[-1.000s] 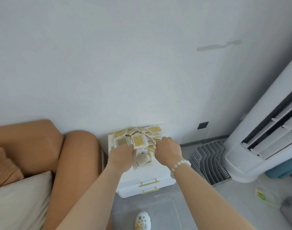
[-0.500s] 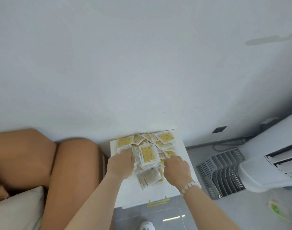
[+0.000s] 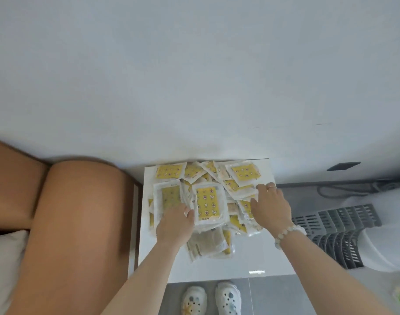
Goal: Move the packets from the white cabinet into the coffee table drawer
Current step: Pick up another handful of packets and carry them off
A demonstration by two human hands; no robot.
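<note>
A heap of several clear packets (image 3: pixel 207 202) with yellow printed inserts lies on the top of the white cabinet (image 3: pixel 219 267), reaching back to the wall. My left hand (image 3: pixel 175 226) is at the left side of the heap, its fingers curled round the edge of a small stack of packets. My right hand (image 3: pixel 270 205) lies on the right side of the heap with its fingers spread flat over the packets; it wears a ring and a bead bracelet. The coffee table and its drawer are out of sight.
A tan sofa arm (image 3: pixel 80 223) stands close against the cabinet's left side, with a pale cushion (image 3: pixel 3 264) at the far left. A grey slatted rack (image 3: pixel 339 235) and a white appliance (image 3: pixel 385 235) stand on the floor to the right. My white shoes (image 3: pixel 212 298) are below the cabinet's front edge.
The view has tipped down and come closer over the cabinet top. My right hand slid from the heap's near side up onto its right edge. My left hand stays at the heap's left side.
</note>
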